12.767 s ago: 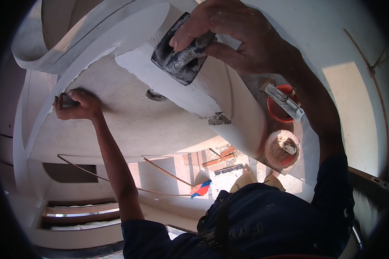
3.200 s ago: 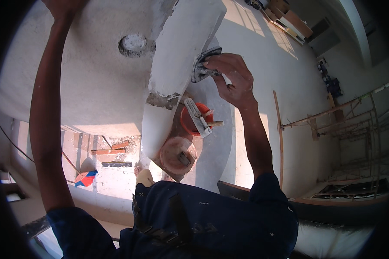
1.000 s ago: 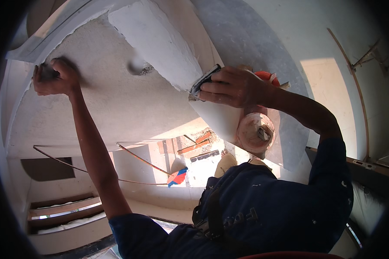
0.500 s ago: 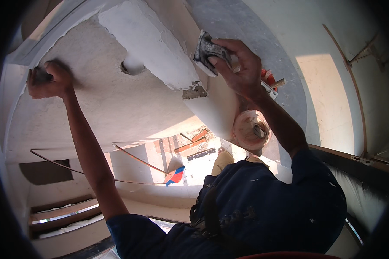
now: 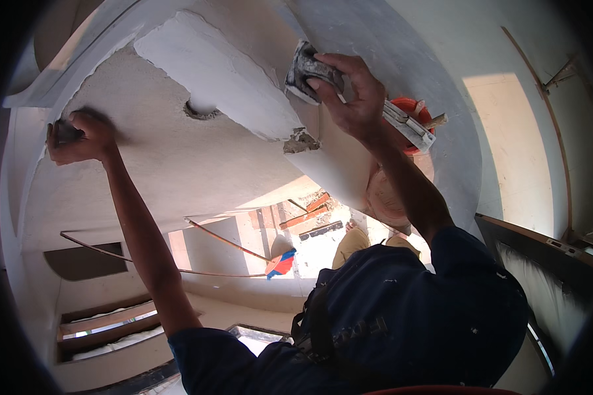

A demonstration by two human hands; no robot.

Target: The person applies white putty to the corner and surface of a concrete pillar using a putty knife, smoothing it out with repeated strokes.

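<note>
A dusty black-and-grey pad (image 5: pixel 308 74), block-shaped with whitened edges, is held in my right hand (image 5: pixel 359 99) between thumb and fingers. It sits close to the raised end of a plastered corner; contact cannot be told. My left hand (image 5: pixel 91 139) reaches far left to the edge of the pale wall (image 5: pixel 145 151). Its fingers are curled around a dark shape, shadowed and hard to make out. Between my hands, a rough-edged white plaster patch (image 5: pixel 217 72) crosses the wall. Just below it is a round hole (image 5: pixel 203 110), and a bare chipped spot (image 5: pixel 301 141) marks the patch's lower end.
Beside my right forearm, a red bucket (image 5: pixel 410 105) carries a plaster-smeared flat tool (image 5: pixel 408 125). Under that forearm stands a pinkish round tub (image 5: pixel 385 197). On the floor lie a broom with a blue-and-red head (image 5: pixel 281 264) and brick-coloured strips (image 5: pixel 306 214). A dark-edged board (image 5: pixel 540 243) is at right.
The view has shifted slightly, so more of the red bucket and the flat tool shows. My right hand and its pad have moved a little left; my left hand stays at the wall edge.
</note>
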